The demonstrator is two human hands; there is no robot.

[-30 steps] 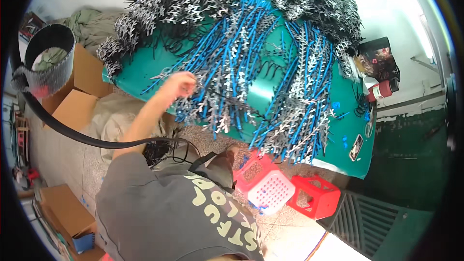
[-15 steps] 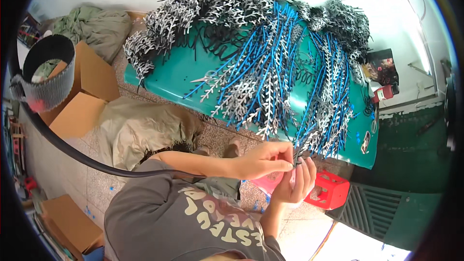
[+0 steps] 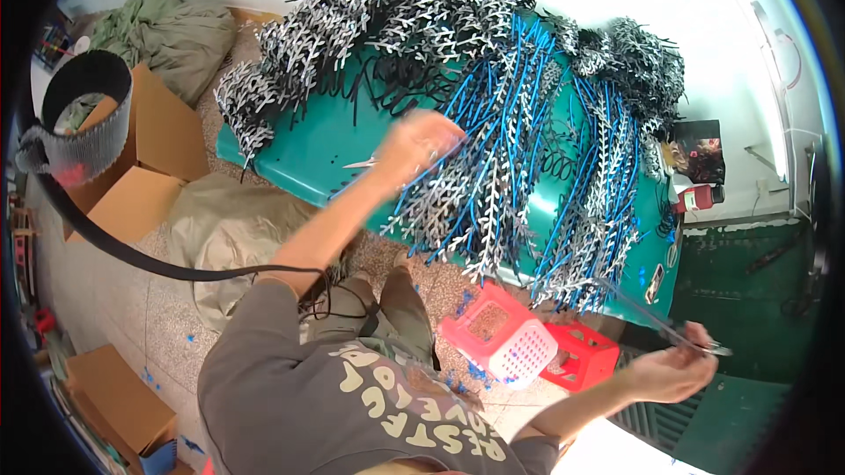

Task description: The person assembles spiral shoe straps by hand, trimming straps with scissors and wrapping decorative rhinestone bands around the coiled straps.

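Observation:
My left hand [image 3: 415,151], smeared by motion, is over the left edge of the blue-and-grey leafy strands [image 3: 497,149] on the green table [image 3: 290,162]. A pointed metal tip, probably scissors [image 3: 359,163], shows beside it; whether the fingers touch it, I cannot tell. Out past the table's front right corner, my right hand [image 3: 676,373] is closed on a thin dark leafy strand [image 3: 647,309], stretched from the right-hand bundle [image 3: 603,176]. The far end of that strand lies among the bundle's tips.
Grey-and-black leafy heaps [image 3: 352,8] line the table's back. Below its front edge stand a pink plastic stool [image 3: 480,325] and a red one [image 3: 581,359]. Cardboard boxes [image 3: 163,136] and a tan sack [image 3: 233,237] sit at left. A red bottle [image 3: 698,198] is at right.
My hands were together at the table's front edge. The left has swung up and left over the strands; the right has moved out to the right, drawing a strand with it.

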